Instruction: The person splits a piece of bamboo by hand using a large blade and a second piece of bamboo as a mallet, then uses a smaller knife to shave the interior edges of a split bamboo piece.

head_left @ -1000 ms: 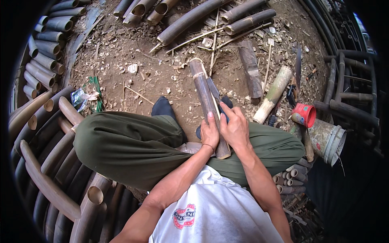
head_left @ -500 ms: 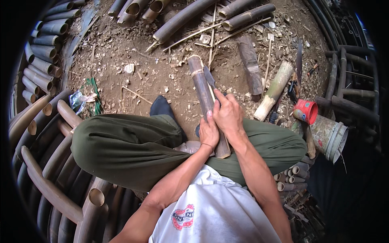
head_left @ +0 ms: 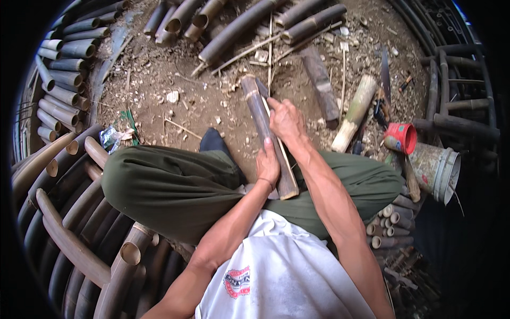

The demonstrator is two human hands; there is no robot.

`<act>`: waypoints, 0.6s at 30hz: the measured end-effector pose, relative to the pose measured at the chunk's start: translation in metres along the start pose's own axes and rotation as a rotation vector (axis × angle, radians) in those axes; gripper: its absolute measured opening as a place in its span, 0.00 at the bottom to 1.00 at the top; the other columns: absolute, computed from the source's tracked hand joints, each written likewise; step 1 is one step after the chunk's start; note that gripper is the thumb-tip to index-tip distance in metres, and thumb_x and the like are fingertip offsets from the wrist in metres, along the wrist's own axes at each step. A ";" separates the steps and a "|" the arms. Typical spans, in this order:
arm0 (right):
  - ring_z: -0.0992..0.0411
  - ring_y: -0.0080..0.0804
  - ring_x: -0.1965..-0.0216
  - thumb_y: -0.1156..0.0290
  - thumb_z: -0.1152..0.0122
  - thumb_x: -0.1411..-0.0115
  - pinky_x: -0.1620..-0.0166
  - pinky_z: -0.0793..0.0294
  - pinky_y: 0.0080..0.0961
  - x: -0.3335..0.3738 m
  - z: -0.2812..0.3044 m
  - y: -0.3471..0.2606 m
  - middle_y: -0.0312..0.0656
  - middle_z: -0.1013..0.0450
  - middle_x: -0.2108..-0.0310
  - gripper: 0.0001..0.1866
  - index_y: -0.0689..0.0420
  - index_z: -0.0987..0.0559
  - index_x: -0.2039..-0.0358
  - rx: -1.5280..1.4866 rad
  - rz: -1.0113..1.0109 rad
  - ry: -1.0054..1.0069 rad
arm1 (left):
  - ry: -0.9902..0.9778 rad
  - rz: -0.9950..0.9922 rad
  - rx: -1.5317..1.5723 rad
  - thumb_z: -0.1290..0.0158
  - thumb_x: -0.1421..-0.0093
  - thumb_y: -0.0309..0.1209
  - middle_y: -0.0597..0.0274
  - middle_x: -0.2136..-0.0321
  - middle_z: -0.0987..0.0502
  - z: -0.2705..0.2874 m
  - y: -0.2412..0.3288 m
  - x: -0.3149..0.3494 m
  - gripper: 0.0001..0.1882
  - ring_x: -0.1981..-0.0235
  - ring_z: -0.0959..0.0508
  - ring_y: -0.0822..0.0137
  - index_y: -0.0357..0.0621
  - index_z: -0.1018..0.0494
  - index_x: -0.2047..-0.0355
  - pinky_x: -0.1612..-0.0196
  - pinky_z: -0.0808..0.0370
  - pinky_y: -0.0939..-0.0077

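A dark length of bamboo (head_left: pixel 258 114) slants across my lap, its far end over the dirt and its near end on my right thigh. My left hand (head_left: pixel 268 164) is closed around its lower half from the left side, thumb on top. In my closed right hand (head_left: pixel 287 121) is a knife, whose handle the fingers mostly hide. Its dark blade (head_left: pixel 262 88) lies along the bamboo's right edge near the far end, the index finger stretched toward it. A pale cut strip runs down that same edge.
Beyond the bamboo lie a notched wooden block (head_left: pixel 321 87) and a pale bamboo log (head_left: pixel 355 112). To the right are a saw (head_left: pixel 385 74), a red tub (head_left: pixel 399 138) and a dirty bucket (head_left: pixel 435 167). Bamboo pieces (head_left: pixel 79 48) are stacked at left; shavings cover the dirt.
My right hand has slid the knife away from me along the bamboo's right edge. My left hand still grips the lower half. The whole view has shifted slightly.
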State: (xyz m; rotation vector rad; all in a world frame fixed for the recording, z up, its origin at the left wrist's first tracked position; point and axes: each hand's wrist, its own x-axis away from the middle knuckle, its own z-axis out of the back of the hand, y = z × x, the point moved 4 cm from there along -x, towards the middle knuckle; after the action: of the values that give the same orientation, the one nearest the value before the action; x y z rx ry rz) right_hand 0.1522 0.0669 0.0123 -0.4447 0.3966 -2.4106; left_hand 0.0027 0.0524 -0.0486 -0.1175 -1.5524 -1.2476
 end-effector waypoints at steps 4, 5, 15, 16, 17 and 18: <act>0.22 0.53 0.70 0.76 0.45 0.44 0.66 0.21 0.45 -0.005 0.028 -0.040 0.55 0.28 0.63 0.15 0.55 0.22 0.55 0.214 0.080 -0.117 | 0.003 0.065 0.166 0.69 0.35 0.64 0.39 0.60 0.23 -0.008 -0.007 0.004 0.45 0.54 0.23 0.47 0.27 0.28 0.53 0.49 0.31 0.57; 0.22 0.53 0.71 0.75 0.45 0.43 0.66 0.21 0.46 -0.003 0.044 -0.044 0.54 0.27 0.63 0.15 0.55 0.23 0.54 0.194 0.096 -0.086 | -0.021 0.065 0.254 0.69 0.35 0.65 0.41 0.61 0.22 -0.011 -0.006 0.002 0.45 0.56 0.22 0.49 0.28 0.28 0.54 0.51 0.30 0.59; 0.25 0.35 0.68 0.69 0.47 0.35 0.62 0.26 0.29 0.064 0.142 -0.028 0.50 0.24 0.63 0.22 0.61 0.29 0.42 -0.484 0.048 0.235 | -0.472 0.478 1.001 0.74 0.38 0.69 0.53 0.71 0.24 -0.015 0.017 0.033 0.43 0.71 0.20 0.57 0.40 0.32 0.55 0.67 0.20 0.57; 0.26 0.39 0.70 0.70 0.47 0.36 0.63 0.27 0.32 0.080 0.135 -0.022 0.51 0.25 0.66 0.21 0.61 0.28 0.43 -0.416 0.103 0.243 | -0.487 0.488 0.984 0.76 0.38 0.69 0.52 0.69 0.25 -0.015 0.017 0.034 0.42 0.69 0.22 0.57 0.42 0.32 0.55 0.63 0.22 0.57; 0.26 0.41 0.71 0.71 0.46 0.37 0.64 0.27 0.33 0.099 0.134 -0.021 0.52 0.25 0.68 0.22 0.61 0.28 0.43 -0.385 0.095 0.193 | -0.479 0.479 0.985 0.76 0.38 0.70 0.51 0.70 0.24 -0.014 0.014 0.034 0.43 0.70 0.21 0.57 0.41 0.32 0.55 0.65 0.21 0.57; 0.26 0.43 0.73 0.73 0.45 0.39 0.65 0.27 0.35 0.118 0.133 -0.020 0.52 0.26 0.70 0.22 0.61 0.27 0.44 -0.358 0.091 0.142 | -0.465 0.469 0.985 0.76 0.39 0.70 0.51 0.71 0.24 -0.012 0.011 0.032 0.44 0.71 0.21 0.56 0.40 0.33 0.54 0.66 0.20 0.57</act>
State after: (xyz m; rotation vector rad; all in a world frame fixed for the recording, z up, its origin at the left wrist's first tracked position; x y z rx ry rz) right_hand 0.1093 -0.0172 0.1646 -0.4005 0.8994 -2.2922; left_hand 0.0049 0.0319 -0.0185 -0.1218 -2.2146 -0.0041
